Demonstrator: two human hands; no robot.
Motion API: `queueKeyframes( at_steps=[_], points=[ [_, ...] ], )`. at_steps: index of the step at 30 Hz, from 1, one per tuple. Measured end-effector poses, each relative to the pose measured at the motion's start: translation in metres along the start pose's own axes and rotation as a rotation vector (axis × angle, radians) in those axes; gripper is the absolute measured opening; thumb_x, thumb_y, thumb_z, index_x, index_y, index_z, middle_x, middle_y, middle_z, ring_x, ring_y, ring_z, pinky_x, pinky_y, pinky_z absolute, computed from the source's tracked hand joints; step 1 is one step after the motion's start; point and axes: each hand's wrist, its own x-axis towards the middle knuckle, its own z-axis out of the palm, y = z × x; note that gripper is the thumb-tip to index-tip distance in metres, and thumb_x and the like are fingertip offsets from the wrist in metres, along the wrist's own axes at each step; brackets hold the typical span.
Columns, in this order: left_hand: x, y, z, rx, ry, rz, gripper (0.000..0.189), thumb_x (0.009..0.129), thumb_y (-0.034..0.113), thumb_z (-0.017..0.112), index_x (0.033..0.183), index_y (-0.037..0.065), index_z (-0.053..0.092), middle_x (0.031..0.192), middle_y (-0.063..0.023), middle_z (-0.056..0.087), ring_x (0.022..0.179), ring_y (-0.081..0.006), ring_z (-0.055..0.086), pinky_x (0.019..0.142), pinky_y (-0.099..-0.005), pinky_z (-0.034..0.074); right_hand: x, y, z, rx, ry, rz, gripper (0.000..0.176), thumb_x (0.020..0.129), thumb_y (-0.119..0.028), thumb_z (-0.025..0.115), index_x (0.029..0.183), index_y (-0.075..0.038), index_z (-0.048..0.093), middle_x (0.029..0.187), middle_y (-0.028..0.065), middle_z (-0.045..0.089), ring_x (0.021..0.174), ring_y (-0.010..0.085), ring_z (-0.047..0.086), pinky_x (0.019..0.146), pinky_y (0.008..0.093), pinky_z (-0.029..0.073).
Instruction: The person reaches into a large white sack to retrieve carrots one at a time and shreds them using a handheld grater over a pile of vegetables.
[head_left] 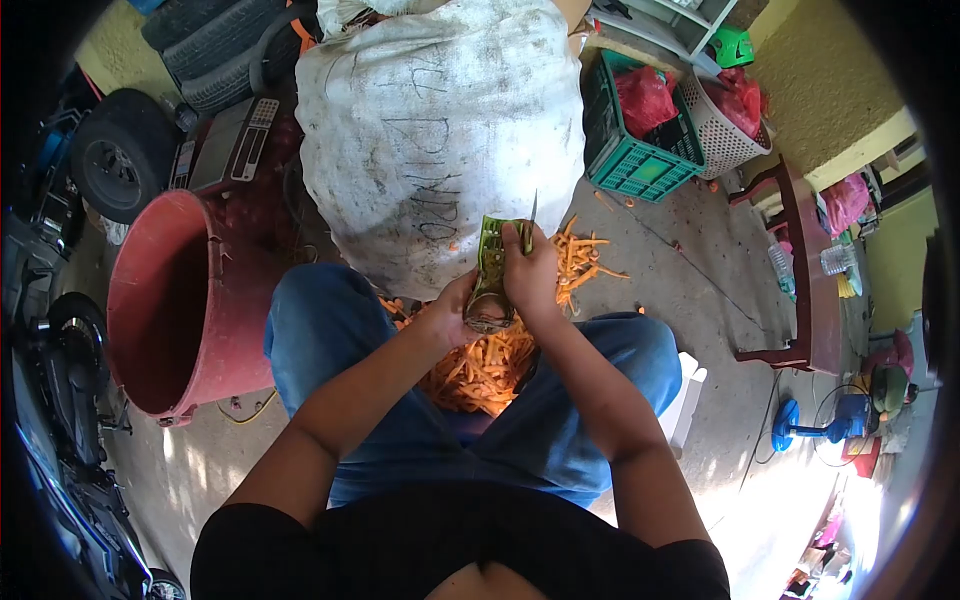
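My left hand (457, 312) is closed around the lower side of a long green piece (491, 262), which has rows of dark hollows and a rounded brownish lower end. I cannot make out its kind. My right hand (530, 272) is wrapped round a knife (534, 206), whose narrow blade points up and away from me. The right thumb lies against the green piece's upper right side. Below both hands, between my knees, is a heap of orange strips (486, 368). More orange strips (577, 262) lie on the floor to the right of my right hand.
A big white sack (440, 120) with handwriting stands in front of me. At my left is a red barrel (240, 310). To the right are a green crate (655, 165), a white perforated basket (712, 130), a wooden frame (800, 270) and a blue fan (790, 425).
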Motion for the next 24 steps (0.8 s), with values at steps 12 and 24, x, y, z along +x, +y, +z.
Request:
queueKeyframes(
  at_steps=[12, 24],
  points=[
    [-0.027, 0.004, 0.016, 0.322, -0.066, -0.225, 0.036, 0.088, 0.032, 0.029, 0.100, 0.001, 0.043, 0.075, -0.0125, 0.054, 0.062, -0.0200, 0.056, 0.052, -0.0318, 0.048, 0.089, 0.059, -0.064, -0.346, 0.641, 0.071, 0.023, 0.080, -0.019, 0.049, 0.072, 0.002, 0.055, 0.060, 0.0158, 0.056, 0.051, 0.0238, 0.054, 0.048, 0.0334, 0.042],
    [0.001, 0.017, -0.007, -0.027, -0.008, -0.103, 0.033, 0.086, 0.030, 0.033, 0.095, 0.003, 0.050, 0.077, -0.0096, 0.056, 0.067, -0.0192, 0.057, 0.056, -0.0331, 0.048, -0.001, -0.009, 0.009, -0.048, -0.021, -0.024, 0.024, 0.082, -0.021, 0.048, 0.076, 0.002, 0.053, 0.056, 0.0092, 0.050, 0.054, 0.0145, 0.049, 0.050, 0.0291, 0.038]
  ],
)
